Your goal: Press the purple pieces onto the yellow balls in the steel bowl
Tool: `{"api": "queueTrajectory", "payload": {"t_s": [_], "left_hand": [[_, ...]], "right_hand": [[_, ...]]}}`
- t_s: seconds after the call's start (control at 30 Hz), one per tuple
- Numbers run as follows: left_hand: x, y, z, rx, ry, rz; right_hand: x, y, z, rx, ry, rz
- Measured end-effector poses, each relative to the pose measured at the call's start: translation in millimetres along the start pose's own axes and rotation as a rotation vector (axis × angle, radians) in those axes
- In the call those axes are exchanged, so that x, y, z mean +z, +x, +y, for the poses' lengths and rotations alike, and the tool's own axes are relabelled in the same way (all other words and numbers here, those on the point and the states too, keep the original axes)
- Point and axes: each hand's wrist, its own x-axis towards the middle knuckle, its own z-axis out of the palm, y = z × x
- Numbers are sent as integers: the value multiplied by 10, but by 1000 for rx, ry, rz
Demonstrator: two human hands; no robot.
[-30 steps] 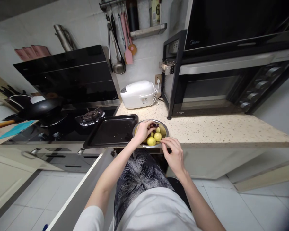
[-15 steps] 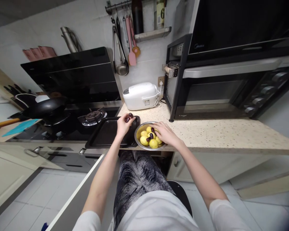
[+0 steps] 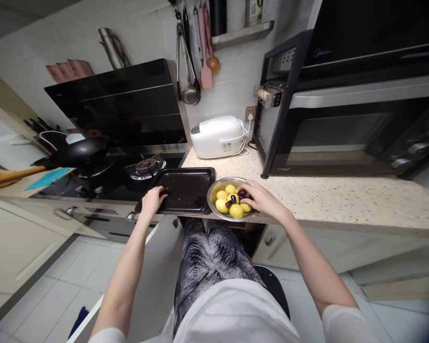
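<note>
My left hand [image 3: 152,202] is at the left side of a black baking tray [image 3: 186,207], fingers closed on a small dark purple, grape-like piece [image 3: 166,190]. A metal bowl [image 3: 211,202] stands against the tray's right end. In it lie several round yellow pieces [image 3: 237,211], like small potatoes or fruits, with dark purple oval pieces [image 3: 233,198] among them. Reaching over the bowl's right rim, my right hand [image 3: 260,197] has its fingers curled on dark purple oval pieces [image 3: 242,193]; its fingertips are partly hidden.
Behind the tray and bowl sits a white appliance [image 3: 218,138]. The gas stove [image 3: 145,166] carries a black wok [image 3: 80,152] with its wooden handle out to the left. An oven [image 3: 343,138] stands at the right. Below the counter, a cabinet door [image 3: 143,286] hangs open by my legs.
My left hand has moved from the tray's far right corner leftwards to its near left side. My right hand stays at the bowl. The whole view has shifted slightly.
</note>
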Motion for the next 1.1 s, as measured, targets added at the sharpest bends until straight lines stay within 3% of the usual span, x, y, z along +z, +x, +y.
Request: {"api": "queueTrajectory", "payload": {"t_s": [0.27,0.43,0.5,0.6,0.7,0.8,0.9,1.1], "left_hand": [[-111,-162,60,56,350,-97],[-173,-212,149,96,380,-70],[-195,-274,353,197,263,11],[-175,-424,867,516,-167,101],[-70,-538,1421,784,-388,-41],[67,-523,1774,911,-435,-153],[161,-423,1888,975,-458,-241],[194,-380,1843,943,-620,-281]], "right_hand": [[62,-57,-82,4,182,42],[86,-29,-148,37,283,124],[114,-14,-161,55,310,141],[144,-16,-166,78,320,176],[150,-63,-169,93,327,174],[168,-132,-185,97,329,166],[223,-177,-205,106,316,211],[337,-169,-229,125,444,309]]}}
